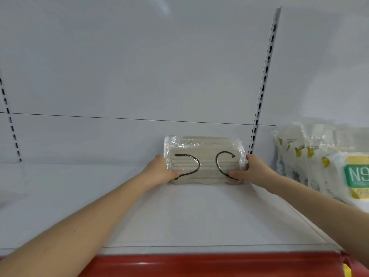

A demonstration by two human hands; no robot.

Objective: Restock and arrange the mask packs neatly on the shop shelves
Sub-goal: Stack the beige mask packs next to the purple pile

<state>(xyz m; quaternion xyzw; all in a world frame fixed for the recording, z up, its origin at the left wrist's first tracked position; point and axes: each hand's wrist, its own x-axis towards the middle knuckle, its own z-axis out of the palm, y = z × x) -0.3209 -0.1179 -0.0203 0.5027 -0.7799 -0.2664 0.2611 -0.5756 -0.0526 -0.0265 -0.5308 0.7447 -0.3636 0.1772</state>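
A person stocking a white shop shelf (pixel 179 212) holds a clear-wrapped pack of beige masks (pixel 203 156) upright on its long edge at the very back of the shelf, close to the back panel (pixel 139 66) and just left of a slotted rail (pixel 264 80). The left hand (pixel 162 169) grips the pack's left end and the right hand (pixel 249 169) grips its right end. Both thumbs press on the front face near the black ear loops, and the fingers wrap round the ends. The pack's lower edge appears to rest on the shelf, though whether its back touches the panel cannot be told from this angle. To the right, beyond the rail, a row of white-and-yellow mask packs (pixel 319 162) stands in the neighbouring section, well apart from the beige pack. A red strip (pixel 199 264) runs along the shelf's front edge. The placing looks nearly finished, and the risk lies in the letting go. The pack is soft and wrapped in slick film, and with nothing beside it for support it could tip forward onto its face or slide flat once both hands come away. Letting go with one hand before the other would likely twist it out of square with the panel. Squeezing the ends too hard could crumple the wrap and leave the pack bowed, spoiling a neat row.
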